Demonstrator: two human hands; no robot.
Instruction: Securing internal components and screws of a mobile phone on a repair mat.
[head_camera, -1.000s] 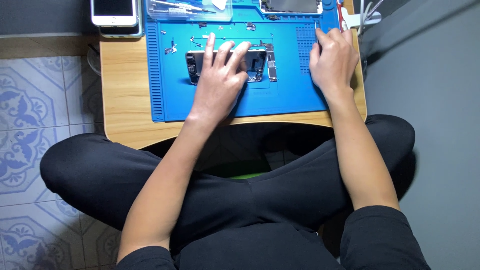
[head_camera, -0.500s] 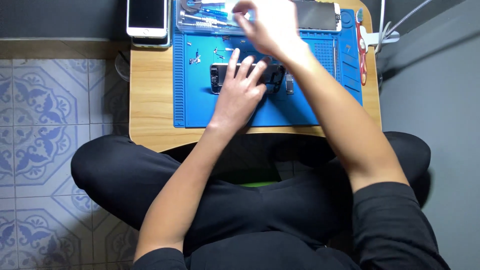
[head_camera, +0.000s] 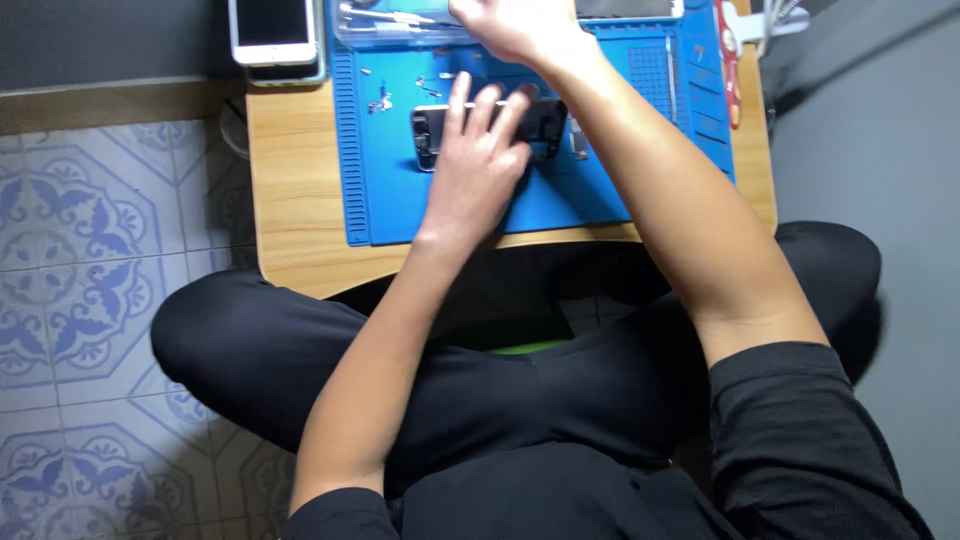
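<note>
An opened phone body (head_camera: 432, 134) lies on a blue work mat (head_camera: 600, 190) on a small wooden table (head_camera: 295, 180). My left hand (head_camera: 478, 165) rests flat on the phone, fingers spread, pressing it to the mat. My right hand (head_camera: 510, 25) reaches across to the far edge of the mat, over a clear tray of tools (head_camera: 385, 22). Its fingers are curled; what they hold, if anything, is hidden at the frame's top edge.
A white phone (head_camera: 272, 28) sits at the table's far left corner. Small screws and parts (head_camera: 380, 100) are scattered on the mat's upper left. A red-handled tool (head_camera: 727, 45) lies along the mat's right side. Patterned floor tiles (head_camera: 90, 260) spread to the left; my crossed legs fill the foreground.
My right hand left the mat's right side and swung across to the tool tray at the far edge. My left hand stayed on the phone body.
</note>
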